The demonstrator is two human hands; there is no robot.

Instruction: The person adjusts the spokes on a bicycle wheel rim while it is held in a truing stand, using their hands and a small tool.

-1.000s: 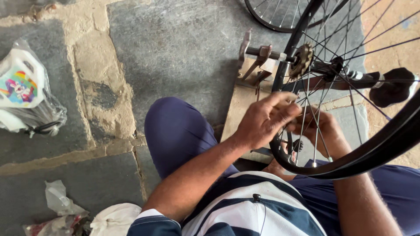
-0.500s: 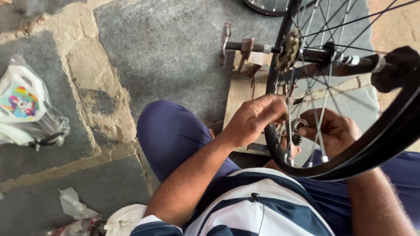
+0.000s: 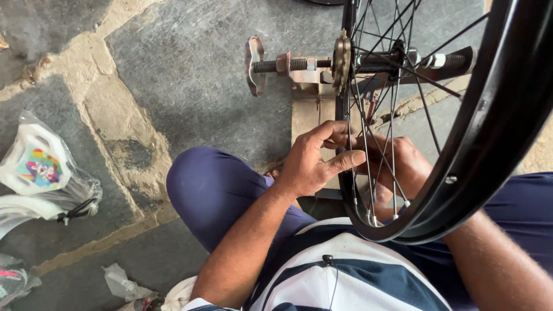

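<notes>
Bicycle wheel point(image 3: 478, 144) upright in metal truing stand point(image 3: 305, 78), rim just above my lap. My left hand point(image 3: 314, 164) at spokes point(image 3: 368, 132), thumb and fingers pinching one near rim. My right hand point(image 3: 403, 164) behind spokes, curled; grip unclear. Stone floor point(image 3: 173, 75) below; plastic-wrapped white parts point(image 3: 40, 173) well left.

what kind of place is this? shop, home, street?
Likely an informal bicycle repair spot at ground level, perhaps outdoors. The person sits on a stone-slab floor, a spoked bicycle wheel is mounted on a threaded axle stand, and bagged plastic parts lie nearby.
</notes>
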